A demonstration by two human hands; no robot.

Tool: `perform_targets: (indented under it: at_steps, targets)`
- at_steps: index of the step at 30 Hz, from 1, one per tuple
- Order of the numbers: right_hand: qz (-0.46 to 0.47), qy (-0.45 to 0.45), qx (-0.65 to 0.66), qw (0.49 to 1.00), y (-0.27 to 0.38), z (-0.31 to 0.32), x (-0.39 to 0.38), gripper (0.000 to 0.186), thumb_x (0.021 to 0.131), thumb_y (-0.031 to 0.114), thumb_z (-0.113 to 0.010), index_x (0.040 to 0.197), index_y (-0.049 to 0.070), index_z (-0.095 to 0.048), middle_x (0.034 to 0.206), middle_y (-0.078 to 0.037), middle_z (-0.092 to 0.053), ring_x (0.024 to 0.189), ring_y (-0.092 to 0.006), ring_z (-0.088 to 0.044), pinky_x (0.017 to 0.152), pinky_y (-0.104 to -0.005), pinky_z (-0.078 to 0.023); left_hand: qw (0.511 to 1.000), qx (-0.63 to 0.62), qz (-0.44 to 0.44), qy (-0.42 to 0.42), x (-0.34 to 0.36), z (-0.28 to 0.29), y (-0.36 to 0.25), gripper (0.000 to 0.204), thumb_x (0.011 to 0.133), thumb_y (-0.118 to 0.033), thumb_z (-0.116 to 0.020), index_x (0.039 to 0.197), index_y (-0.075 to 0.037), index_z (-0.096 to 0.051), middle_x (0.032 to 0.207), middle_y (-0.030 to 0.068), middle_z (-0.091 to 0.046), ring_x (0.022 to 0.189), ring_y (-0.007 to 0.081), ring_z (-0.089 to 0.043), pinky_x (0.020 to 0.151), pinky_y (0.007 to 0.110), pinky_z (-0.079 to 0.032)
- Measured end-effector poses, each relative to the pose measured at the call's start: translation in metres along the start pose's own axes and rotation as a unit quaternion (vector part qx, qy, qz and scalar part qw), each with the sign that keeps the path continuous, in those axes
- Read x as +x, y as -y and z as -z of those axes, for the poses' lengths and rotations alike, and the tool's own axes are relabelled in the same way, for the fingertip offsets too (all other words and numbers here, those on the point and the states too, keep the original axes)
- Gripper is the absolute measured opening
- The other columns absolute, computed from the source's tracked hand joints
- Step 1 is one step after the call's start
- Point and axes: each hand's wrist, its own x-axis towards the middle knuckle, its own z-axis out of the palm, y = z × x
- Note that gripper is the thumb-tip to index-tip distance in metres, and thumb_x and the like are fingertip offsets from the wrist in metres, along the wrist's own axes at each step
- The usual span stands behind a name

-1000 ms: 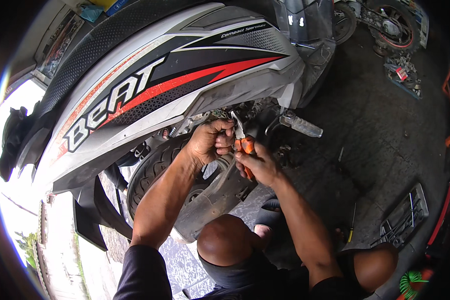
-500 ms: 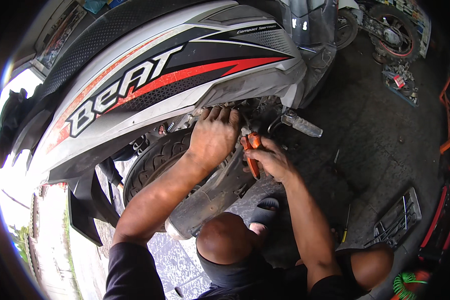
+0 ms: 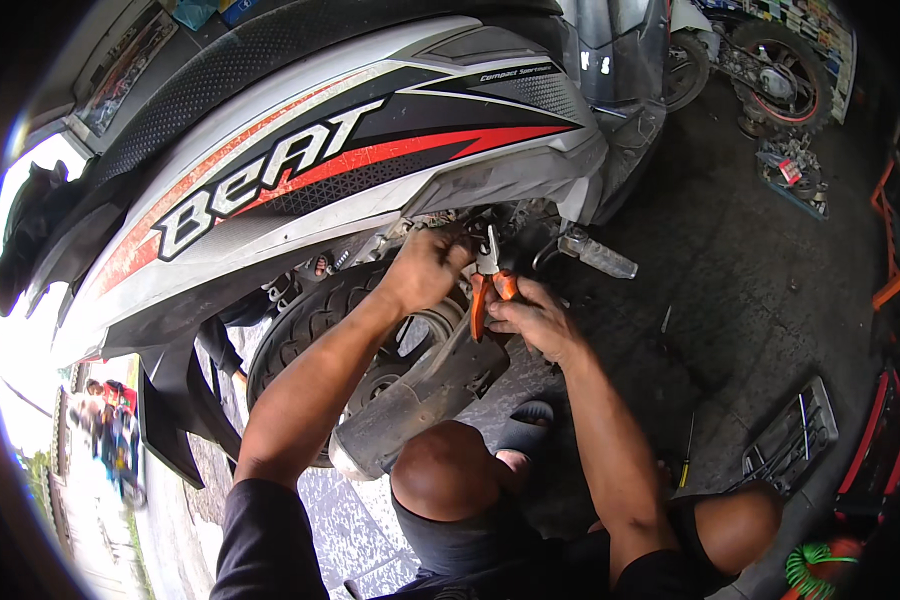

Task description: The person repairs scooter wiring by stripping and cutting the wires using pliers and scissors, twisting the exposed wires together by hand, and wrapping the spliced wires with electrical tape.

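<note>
My right hand (image 3: 535,320) grips a pair of pliers (image 3: 480,300) with orange handles; their metal jaws point up toward the underside of a scooter (image 3: 370,170). Close beside the jaws, my left hand (image 3: 425,272) has its fingers curled together just below the scooter's white, black and red side panel. What those fingers pinch is hidden by the hand and by shadow. Below my hands lie the rear tire (image 3: 288,330) and the grey exhaust muffler (image 3: 402,405). To the right of the pliers a footpeg (image 3: 602,254) sticks out.
A tool tray (image 3: 820,425) and a yellow-handled screwdriver (image 3: 685,465) lie on the dark floor at right. Farther off are a tray of parts (image 3: 795,180) and another motorcycle (image 3: 775,75). A green coiled hose (image 3: 810,572) sits at lower right. Outside, a blurred rider (image 3: 115,430) shows.
My left hand has come down and out from under the side panel. The pliers have swung more upright beside it, baring their jaws. A rider has appeared outside at left.
</note>
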Motion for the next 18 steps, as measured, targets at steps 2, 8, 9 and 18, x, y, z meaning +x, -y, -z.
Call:
perform_targets:
  at_steps: [2, 8, 9, 18]
  targets:
    - [-0.01, 0.004, -0.027, 1.0, -0.001, 0.001, 0.005, 0.046, 0.098, 0.015, -0.064, 0.141, 0.001, -0.057, 0.125, -0.011, -0.066, 0.109, -0.019, -0.068, 0.094, -0.036, -0.058, 0.967, -0.239, 0.072, 0.044, 0.0, -0.006, 0.006, 0.032, 0.105, -0.023, -0.053, 0.106, 0.003, -0.071, 0.085, 0.017, -0.072, 0.081, 0.0245, -0.068, 0.08, 0.037, -0.054]
    - [0.063, -0.014, -0.244, 0.968, 0.006, 0.01, 0.011, 0.046, 0.096, 0.013, -0.064, 0.141, 0.003, -0.058, 0.123, -0.006, -0.066, 0.107, -0.0137, -0.064, 0.094, -0.0334, -0.054, 0.893, -0.414, 0.151, 0.093, -0.006, -0.019, 0.017, 0.036, 0.109, -0.029, -0.051, 0.095, -0.002, -0.07, 0.073, 0.0021, -0.062, 0.062, 0.0108, -0.053, 0.059, 0.03, -0.045]
    - [0.062, 0.003, -0.179, 0.982, 0.008, 0.009, 0.011, 0.046, 0.096, 0.013, -0.063, 0.141, 0.003, -0.058, 0.123, -0.006, -0.066, 0.108, -0.0135, -0.064, 0.095, -0.0327, -0.054, 0.877, -0.432, 0.181, 0.101, -0.006, -0.02, 0.017, 0.036, 0.109, -0.031, -0.051, 0.094, -0.004, -0.07, 0.07, -0.0002, -0.06, 0.058, 0.009, -0.05, 0.055, 0.029, -0.042]
    - [0.044, 0.08, 0.03, 0.995, 0.016, 0.006, 0.006, 0.044, 0.097, 0.009, -0.059, 0.141, 0.004, -0.058, 0.105, -0.003, -0.064, 0.092, -0.0127, -0.065, 0.076, -0.0294, -0.056, 0.8, -0.575, 0.135, 0.107, -0.008, -0.028, 0.023, 0.034, 0.11, -0.033, -0.051, 0.092, -0.008, -0.064, 0.064, -0.0045, -0.047, 0.053, 0.007, -0.039, 0.05, 0.025, -0.033]
